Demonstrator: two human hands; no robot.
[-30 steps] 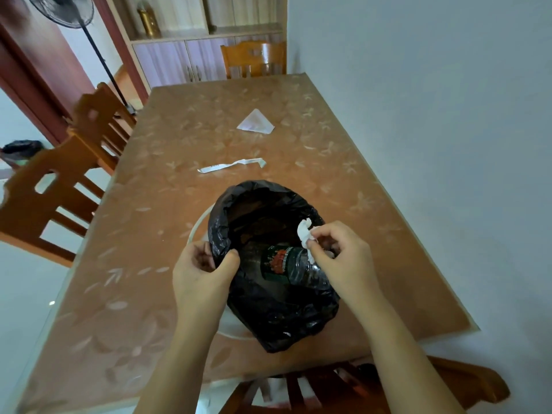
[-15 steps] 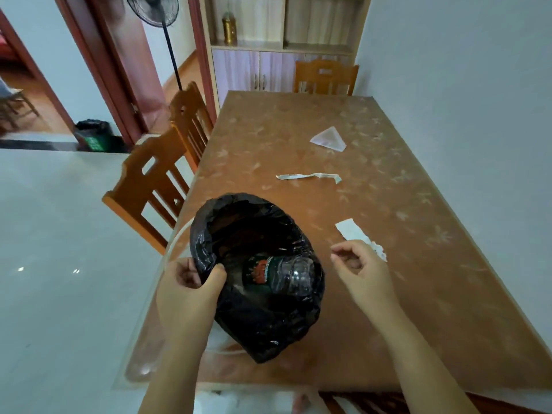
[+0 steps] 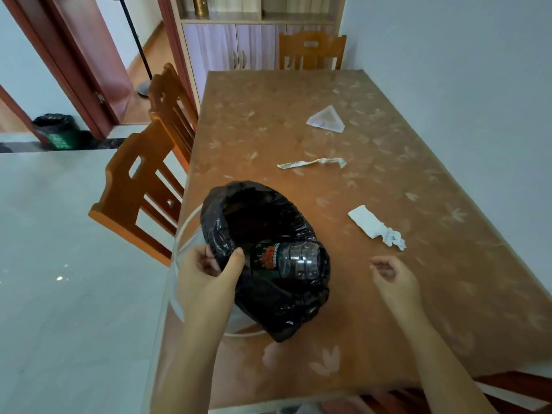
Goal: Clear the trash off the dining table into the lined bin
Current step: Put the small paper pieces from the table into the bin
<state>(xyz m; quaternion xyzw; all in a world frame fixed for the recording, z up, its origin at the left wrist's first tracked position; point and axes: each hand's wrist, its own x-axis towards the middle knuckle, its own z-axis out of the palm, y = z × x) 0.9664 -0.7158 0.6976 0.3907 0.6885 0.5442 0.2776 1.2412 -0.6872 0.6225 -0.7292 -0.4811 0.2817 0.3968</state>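
Black liner (image 3: 277, 306) pinched by left hand (image 3: 209, 279), right hand (image 3: 394, 279) loosely curled

Pale blue-grey wall (image 3: 448, 55) runs right along the desk (image 3: 388, 294), which has a brownish leaf-print cover. Three orange wooden chairs: two on the left (image 3: 140, 189) (image 3: 173, 106), one at the far end (image 3: 310, 50). Behind that sits a cabinet (image 3: 227, 46) with pinkish doors. Glossy light floor tiles (image 3: 59, 264), reddish door frame (image 3: 80, 70), fan stand (image 3: 140, 58) beyond.
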